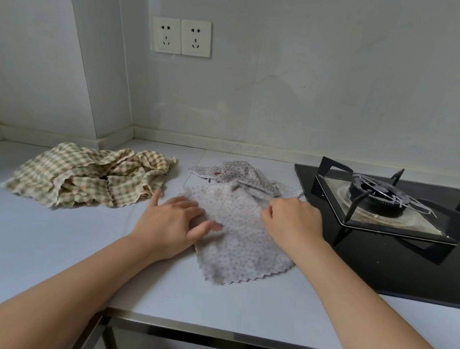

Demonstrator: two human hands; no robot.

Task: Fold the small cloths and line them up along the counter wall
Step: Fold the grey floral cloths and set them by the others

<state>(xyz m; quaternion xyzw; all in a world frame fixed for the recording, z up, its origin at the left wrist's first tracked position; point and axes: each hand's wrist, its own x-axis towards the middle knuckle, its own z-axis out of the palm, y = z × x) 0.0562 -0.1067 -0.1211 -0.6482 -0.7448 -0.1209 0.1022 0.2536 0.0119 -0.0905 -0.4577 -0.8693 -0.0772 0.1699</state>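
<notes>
Beside the stove (pixel 387 205), left hand (pixel 172 222) flat, right hand (pixel 294 219) pinching the dotted cloth (pixel 242 247); checked cloths (pixel 84 178) left.

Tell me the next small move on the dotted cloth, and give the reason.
Probably lift the far edge pinched in the right hand and fold it toward you over the dotted cloth. That cloth lies spread flat and unfolded, the left hand rests flat on its left side to anchor it, and the checked cloths remain heaped.
</notes>
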